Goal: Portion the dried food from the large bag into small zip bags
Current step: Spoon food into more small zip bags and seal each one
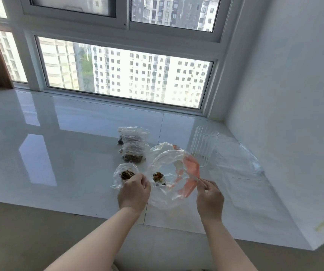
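Observation:
The large clear bag (169,173) with orange printing is held open above the white sill, a few dried pieces lying at its bottom. My right hand (210,194) pinches its right rim by the orange patch. My left hand (134,190) grips the left rim together with the mouth of a small clear zip bag (124,176) that holds a clump of dark dried food. Two filled small zip bags (133,147) lie stacked just behind, on the sill.
A ribbed clear glass (204,145) stands right of the bags. Flat clear plastic bags (241,159) lie beside it toward the white wall on the right. The glossy white sill (59,145) runs along the window; its front edge is near my forearms.

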